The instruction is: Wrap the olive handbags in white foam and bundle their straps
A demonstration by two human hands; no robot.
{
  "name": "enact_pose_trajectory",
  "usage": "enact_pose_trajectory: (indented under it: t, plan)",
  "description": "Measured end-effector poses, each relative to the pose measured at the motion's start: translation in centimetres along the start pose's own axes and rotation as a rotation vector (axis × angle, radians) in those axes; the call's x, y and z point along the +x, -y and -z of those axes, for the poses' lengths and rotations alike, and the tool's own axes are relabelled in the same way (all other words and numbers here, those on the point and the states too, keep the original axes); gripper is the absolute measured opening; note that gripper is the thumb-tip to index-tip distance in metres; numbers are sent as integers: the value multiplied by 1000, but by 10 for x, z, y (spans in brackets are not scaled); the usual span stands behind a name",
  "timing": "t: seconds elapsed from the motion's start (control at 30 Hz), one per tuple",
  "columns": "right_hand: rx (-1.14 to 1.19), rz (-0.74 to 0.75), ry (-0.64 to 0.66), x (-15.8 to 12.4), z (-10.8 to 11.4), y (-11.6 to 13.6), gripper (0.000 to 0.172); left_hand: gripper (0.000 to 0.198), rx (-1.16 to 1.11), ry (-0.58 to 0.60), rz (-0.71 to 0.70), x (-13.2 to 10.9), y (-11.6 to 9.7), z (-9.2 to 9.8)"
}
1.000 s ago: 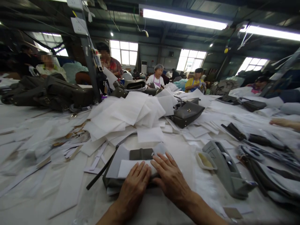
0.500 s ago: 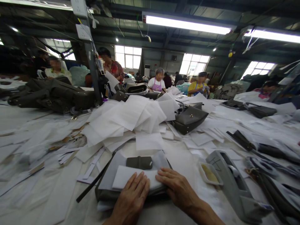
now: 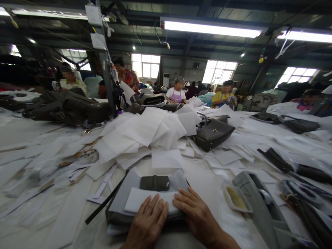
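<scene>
Two bare hands, the left hand [image 3: 149, 221] and right hand [image 3: 195, 212] laid flat, fingers outstretched, on one white pad [image 3: 132, 200], atop one dark bag [image 3: 115, 215] lying on the table [image 3: 176, 238], one grey dispenser [image 3: 272, 221] off right.

Fluorescent tubes [image 3: 212, 29] glare white beneath a dim roof [image 3: 233, 12] as daylight burns out 3 windows [image 3: 146, 65] at center and right. Soft overhead light spreads across pale sheets [image 3: 145, 126]; dark bags [image 3: 214, 135] in the midground lose detail, and shadow pools under the near bag [image 3: 118, 217]. Wide-angle distortion stretches the frame's edges, smearing paper strips [image 3: 29, 204] at left. Pixel blocks mask workers' faces.
</scene>
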State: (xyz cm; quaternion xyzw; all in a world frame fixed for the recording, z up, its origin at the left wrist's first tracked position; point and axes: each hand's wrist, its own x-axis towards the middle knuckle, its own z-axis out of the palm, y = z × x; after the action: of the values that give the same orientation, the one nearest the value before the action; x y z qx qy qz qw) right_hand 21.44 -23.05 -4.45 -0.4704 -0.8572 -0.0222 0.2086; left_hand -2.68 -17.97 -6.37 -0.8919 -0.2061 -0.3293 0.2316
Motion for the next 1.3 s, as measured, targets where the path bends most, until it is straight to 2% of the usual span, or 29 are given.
enact_pose_trajectory:
  t: [0.13, 0.3, 0.47, 0.63, 0.7, 0.8, 0.97, 1.17, 1.3]
  plan:
    - [-142, 70, -204, -12, -20, -1, 41, 39, 49, -59, 26, -5, -7, -9]
    - [-244, 61, -266, -16, -24, 6, 39, 40, 177, 26, -21, -15, -15, -17]
    - [-327, 27, -212, -15, -21, 14, 46, 40, 194, 38, -24, -12, -16, -19]
    - [-376, -12, -174, -10, -18, 18, 67, 38, 151, 36, -68, -7, -9, -16]
    - [-401, -32, -190, -6, -19, 21, 65, 39, 116, 67, -76, -6, -5, -13]
    - [-449, -61, -220, 0, -24, 27, 54, 42, 101, 104, -80, -7, -3, -10]
    - [-625, -89, -260, 5, -32, 37, 43, 42, 184, 108, -118, -4, -5, -6]
    - [-671, -51, -297, 1, -34, 38, 42, 39, 269, 97, -135, -1, -12, -9]
    - [-626, -61, -220, -1, -26, 41, 55, 42, 191, 161, -132, -4, -8, -9]
